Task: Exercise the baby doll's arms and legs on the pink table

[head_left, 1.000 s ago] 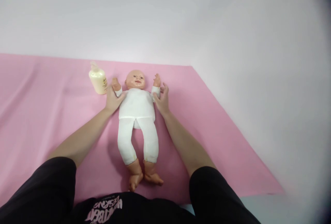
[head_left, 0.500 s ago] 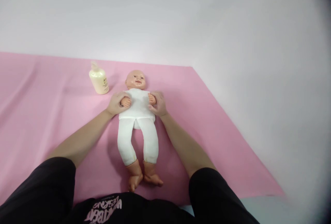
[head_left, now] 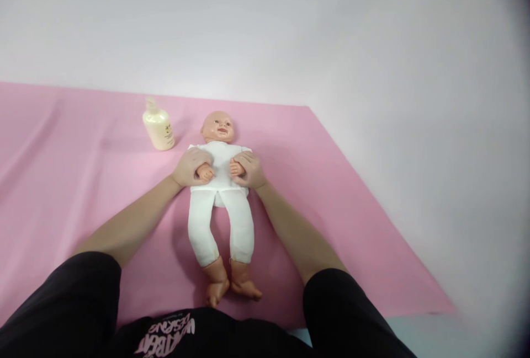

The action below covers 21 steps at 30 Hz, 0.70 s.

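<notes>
A baby doll [head_left: 220, 167] lies on its back, its head away from me and its bare feet towards me. Its body and legs are white; the head, hands and feet are skin-coloured plastic. My left hand [head_left: 191, 166] is wrapped round the doll's arm on the left. Round the arm on the right my right hand [head_left: 252, 169] is closed the same way. Both small doll hands poke out between my thumbs and fingers, over the doll's chest. My grip hides the doll's forearms.
A pump bottle [head_left: 159, 128] of pale yellow liquid stands to the left of the doll's head. Under everything lies a pink sheet [head_left: 314, 198], with folds at the left and a slanting edge at the right. A white surface [head_left: 265, 27] lies beyond it.
Both my hands have moved slightly inward and towards me, bringing the doll's hands closer together over its chest. The doll's body and the bottle stay in place.
</notes>
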Motion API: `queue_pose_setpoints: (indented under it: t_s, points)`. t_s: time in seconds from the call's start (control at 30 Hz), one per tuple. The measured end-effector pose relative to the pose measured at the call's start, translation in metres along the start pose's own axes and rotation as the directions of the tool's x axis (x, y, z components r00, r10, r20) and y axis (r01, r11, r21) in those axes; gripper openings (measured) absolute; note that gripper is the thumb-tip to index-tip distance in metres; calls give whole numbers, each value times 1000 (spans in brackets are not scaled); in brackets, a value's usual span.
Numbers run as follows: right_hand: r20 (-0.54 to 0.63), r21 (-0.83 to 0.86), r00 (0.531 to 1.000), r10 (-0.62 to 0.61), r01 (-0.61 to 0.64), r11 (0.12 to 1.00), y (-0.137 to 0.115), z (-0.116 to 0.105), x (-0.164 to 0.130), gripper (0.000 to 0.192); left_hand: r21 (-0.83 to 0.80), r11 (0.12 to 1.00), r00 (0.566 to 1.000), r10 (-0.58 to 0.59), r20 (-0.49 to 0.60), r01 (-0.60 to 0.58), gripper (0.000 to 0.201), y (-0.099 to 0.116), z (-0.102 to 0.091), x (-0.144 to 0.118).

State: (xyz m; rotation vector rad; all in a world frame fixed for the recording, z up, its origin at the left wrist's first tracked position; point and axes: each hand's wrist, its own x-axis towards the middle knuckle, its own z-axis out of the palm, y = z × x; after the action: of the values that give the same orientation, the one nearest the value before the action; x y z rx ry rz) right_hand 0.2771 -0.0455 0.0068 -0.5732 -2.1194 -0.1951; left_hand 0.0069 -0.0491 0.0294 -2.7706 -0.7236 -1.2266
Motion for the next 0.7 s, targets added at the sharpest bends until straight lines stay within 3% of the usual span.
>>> queue_pose_setpoints:
  t_s: [0.17, 0.27, 0.37, 0.5, 0.7]
  points:
    - [67, 37, 996, 57, -59, 998, 3, 2, -6, 39, -4, 1000, 1000, -23, 5, 23, 30, -1, 2, -3]
    - [40, 51, 983, 177, -179, 982, 6, 6, -9, 52, 5, 988, 988, -152, -27, 153, 33, -1, 6, -3]
    - [-33, 20, 927, 373, -372, 928, 11, 10, -11, 64, -13, 939, 931, -343, -124, 345, 47, -5, 11, -1]
    - [-62, -9, 856, 513, -514, 858, 20, 16, -11, 66, -55, 858, 833, -510, -214, 511, 69, -21, 21, -6]
    - [4, -39, 774, 634, -633, 773, 38, 18, -21, 62, -37, 749, 729, -654, -204, 661, 75, -49, 36, -24]
